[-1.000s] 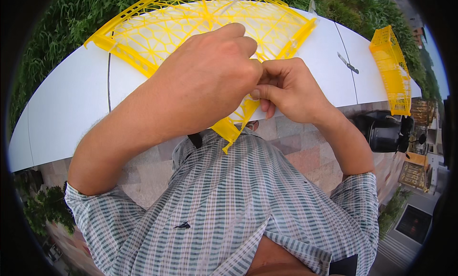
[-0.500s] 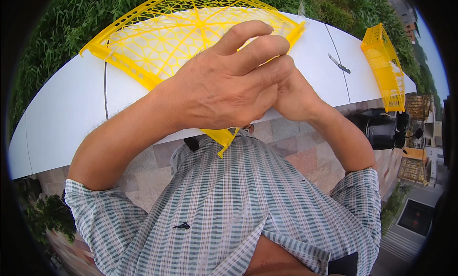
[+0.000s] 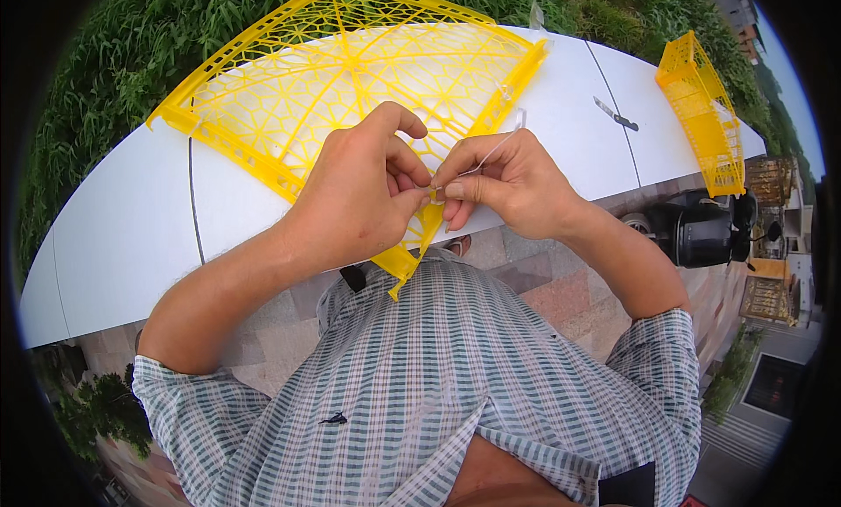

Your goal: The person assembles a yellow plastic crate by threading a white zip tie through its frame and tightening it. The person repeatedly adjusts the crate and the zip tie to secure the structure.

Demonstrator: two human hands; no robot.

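Observation:
A yellow plastic lattice panel (image 3: 352,62) with solid edge strips lies on the white tabletop, one corner pointing toward me past the near edge. Over its right-hand strip, close to that corner, both hands meet with fingertips nearly touching. My left hand (image 3: 359,191) pinches at the strip, thumb against forefinger, where a thin white string (image 3: 501,141) ends. That string loops up over my right hand (image 3: 517,184), whose thumb and forefinger are closed on it. The exact spot where it meets the panel is covered by my fingertips. Farther up the same strip sits another whitish tie (image 3: 504,91).
A knife (image 3: 616,114) with a black handle lies on the white table (image 3: 114,218) to the right. Beyond it stands a yellow openwork basket (image 3: 701,113) at the table's right end. A black scooter (image 3: 701,231) is parked past the near right edge. Tall grass borders the far side.
Both hands have come down and drawn apart; before, the left covered much of the right, higher over the panel. The string and pinching fingertips now show. The panel appears shifted slightly left.

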